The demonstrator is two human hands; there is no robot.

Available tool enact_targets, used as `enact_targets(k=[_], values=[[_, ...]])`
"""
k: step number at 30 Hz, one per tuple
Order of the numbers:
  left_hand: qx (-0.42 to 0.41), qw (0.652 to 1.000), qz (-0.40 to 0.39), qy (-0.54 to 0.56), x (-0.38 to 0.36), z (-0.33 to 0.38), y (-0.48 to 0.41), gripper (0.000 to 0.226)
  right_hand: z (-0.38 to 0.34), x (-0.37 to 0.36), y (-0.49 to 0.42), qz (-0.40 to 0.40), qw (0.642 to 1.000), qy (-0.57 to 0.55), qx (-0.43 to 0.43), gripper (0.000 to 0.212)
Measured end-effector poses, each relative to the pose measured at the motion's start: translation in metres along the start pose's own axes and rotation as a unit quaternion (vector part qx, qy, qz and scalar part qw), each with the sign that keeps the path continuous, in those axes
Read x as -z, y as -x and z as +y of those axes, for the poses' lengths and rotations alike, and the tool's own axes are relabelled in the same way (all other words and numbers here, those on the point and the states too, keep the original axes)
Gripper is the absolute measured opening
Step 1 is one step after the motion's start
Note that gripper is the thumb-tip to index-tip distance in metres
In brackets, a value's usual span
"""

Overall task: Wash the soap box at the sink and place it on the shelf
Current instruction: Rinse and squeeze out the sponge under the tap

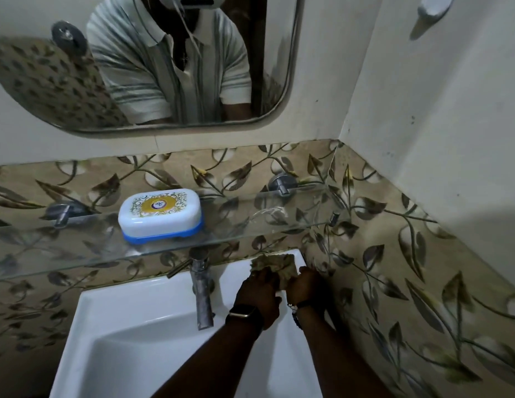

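Head view: the box [161, 215] was seen closed on the shelf [250, 225]. A cloth [275, 265] was gripped by both the left hand [259, 291] and right hand [305, 285] at the sink's [130, 326] back corner; it was best folded flat and left there.

The glass shelf [250, 225] hangs over the far rim of the sink [130, 326], so reach from below is blocked. On the shelf, the soap box [161, 215] fills the left-middle; the right part is free. The tap [203, 294] stands between the basin's open left and both hands, the left hand [259, 294] and the right hand [305, 285], at the far right corner against the side wall [394, 282].
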State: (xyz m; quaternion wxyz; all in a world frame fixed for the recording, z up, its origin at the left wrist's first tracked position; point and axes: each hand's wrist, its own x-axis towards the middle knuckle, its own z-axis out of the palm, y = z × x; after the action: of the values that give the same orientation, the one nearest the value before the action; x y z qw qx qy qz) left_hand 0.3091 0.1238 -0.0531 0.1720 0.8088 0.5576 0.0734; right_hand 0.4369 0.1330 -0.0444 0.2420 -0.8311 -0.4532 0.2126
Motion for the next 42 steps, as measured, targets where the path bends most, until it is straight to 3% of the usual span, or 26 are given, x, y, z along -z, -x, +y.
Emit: enact_targets(k=[9,12,15,17,19,21,23,25,27,32,35,42], values=[[-0.018,0.997,0.038,0.07,0.011,0.007,0.004,0.04,-0.003,0.002,-0.007,-0.081,0.996,0.006,0.027,0.031],[0.019,0.997,0.025,0.074,0.026,0.012,0.01,0.034,-0.004,0.016,0.002,-0.055,0.994,-0.076,0.06,0.013],[0.069,0.991,0.078,0.082,0.04,0.015,0.02,0.033,-0.008,0.036,0.021,-0.027,0.98,-0.172,0.1,0.02],[0.064,0.972,0.138,0.182,0.046,0.016,0.029,0.036,-0.01,0.053,0.034,-0.046,0.974,-0.159,0.156,0.022],[0.009,0.938,0.181,0.296,0.057,0.021,0.043,0.046,-0.008,0.069,0.048,-0.086,0.958,-0.181,0.204,0.026],[-0.027,0.915,0.206,0.345,0.064,0.021,0.054,0.055,-0.003,0.082,0.06,-0.097,0.947,-0.145,0.27,0.04],[-0.018,0.911,0.162,0.379,0.069,0.015,0.06,0.061,0.0,0.095,0.068,-0.121,0.936,-0.126,0.305,0.048],[-0.011,0.907,0.089,0.412,0.076,0.011,0.07,0.039,-0.001,0.107,0.076,-0.155,0.921,-0.158,0.319,0.051],[-0.027,0.907,0.047,0.417,0.08,0.01,0.081,0.021,-0.001,0.116,0.082,-0.175,0.909,-0.228,0.303,0.051],[-0.042,0.876,0.064,0.476,0.079,0.019,0.103,0.024,-0.002,0.114,0.102,-0.147,0.882,-0.42,0.158,0.038],[-0.038,0.88,0.108,0.461,0.083,0.026,0.112,0.019,0.003,0.11,0.113,-0.207,0.862,-0.447,0.122,0.027],[0.004,0.85,0.197,0.489,0.093,0.035,0.123,0.014,0.001,0.112,0.137,-0.201,0.832,-0.511,0.082,0.024]])
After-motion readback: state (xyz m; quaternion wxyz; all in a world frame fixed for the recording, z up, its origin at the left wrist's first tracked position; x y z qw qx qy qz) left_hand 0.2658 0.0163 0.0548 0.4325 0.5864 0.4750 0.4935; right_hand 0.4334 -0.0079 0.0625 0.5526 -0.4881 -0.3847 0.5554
